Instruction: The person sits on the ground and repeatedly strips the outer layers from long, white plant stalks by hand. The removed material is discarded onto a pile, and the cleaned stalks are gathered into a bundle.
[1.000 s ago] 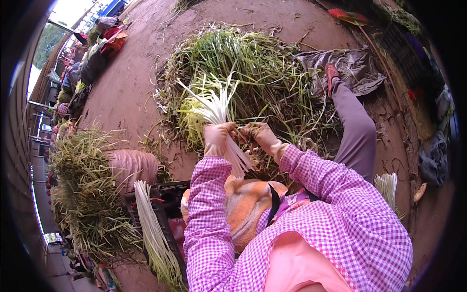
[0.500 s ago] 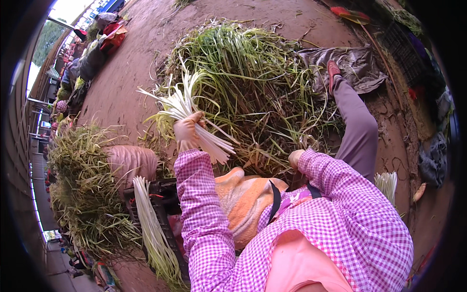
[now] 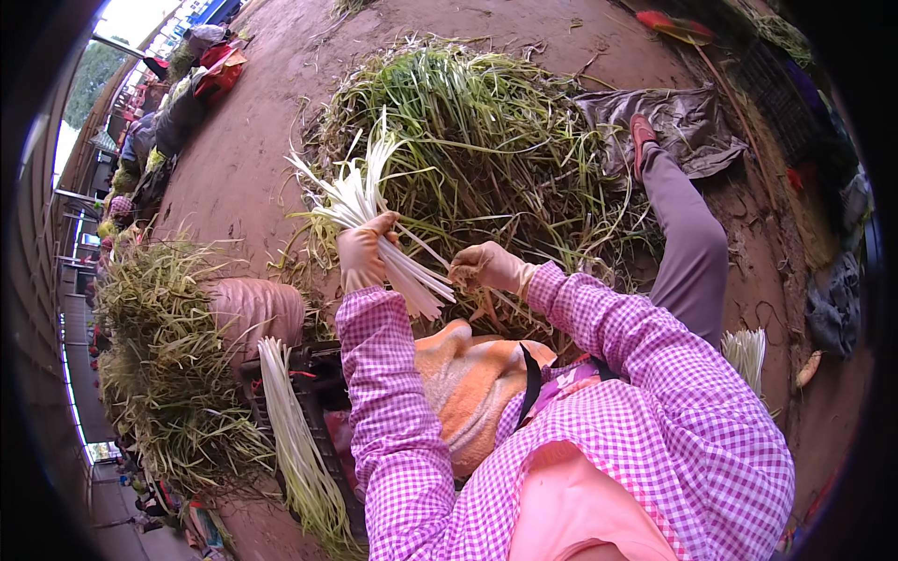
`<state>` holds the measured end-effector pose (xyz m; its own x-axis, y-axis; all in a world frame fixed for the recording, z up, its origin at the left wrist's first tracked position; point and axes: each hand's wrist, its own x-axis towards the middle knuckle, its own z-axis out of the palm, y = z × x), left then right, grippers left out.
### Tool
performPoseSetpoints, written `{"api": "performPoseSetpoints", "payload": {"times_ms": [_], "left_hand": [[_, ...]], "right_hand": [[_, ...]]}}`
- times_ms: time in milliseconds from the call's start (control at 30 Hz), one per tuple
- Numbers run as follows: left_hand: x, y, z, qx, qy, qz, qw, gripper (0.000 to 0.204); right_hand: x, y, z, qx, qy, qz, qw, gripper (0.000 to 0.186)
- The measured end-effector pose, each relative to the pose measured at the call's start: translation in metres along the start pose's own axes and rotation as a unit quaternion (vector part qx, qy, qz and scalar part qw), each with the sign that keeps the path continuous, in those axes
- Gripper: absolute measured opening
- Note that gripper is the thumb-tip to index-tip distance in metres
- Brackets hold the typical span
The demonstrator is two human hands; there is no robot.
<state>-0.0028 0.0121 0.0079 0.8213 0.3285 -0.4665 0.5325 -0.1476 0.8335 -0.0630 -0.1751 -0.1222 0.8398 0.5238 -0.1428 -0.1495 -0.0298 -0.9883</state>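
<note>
My gloved left hand is wrapped round a bunch of long white stalks, which look like blanched chives. Their pale yellow-green tips fan out above the fist, and the cut-looking white ends point down to the right. Beside those ends is my gloved right hand, its fingers pinched together at the end of a stalk that sticks out of the bunch. What lies between those fingertips is too small to make out. Beyond both hands spreads a large heap of green and withered leaves.
At my left, a bundle of pale stalks lies over a dark crate. Behind it stand a leafy green pile and a pinkish wrapped roll. Another white-stalk bundle is at my right. A grey sheet lies under my foot.
My right hand has come up and leftward from near my lap to the white ends of the bunch. The left hand has shifted slightly right, still holding the stalks.
</note>
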Motion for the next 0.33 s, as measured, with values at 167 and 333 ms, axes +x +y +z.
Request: {"api": "performPoseSetpoints", "payload": {"times_ms": [167,333], "left_hand": [[-0.002,-0.022,0.01,-0.125,-0.171,0.03,0.977,0.03],[0.015,-0.045,0.036,-0.11,-0.233,-0.031,0.966,0.024]], "right_hand": [[-0.005,-0.007,-0.002,0.073,0.083,-0.077,0.991,0.02],[-0.007,-0.021,-0.007,-0.278,0.148,-0.095,0.944,0.022]]}}
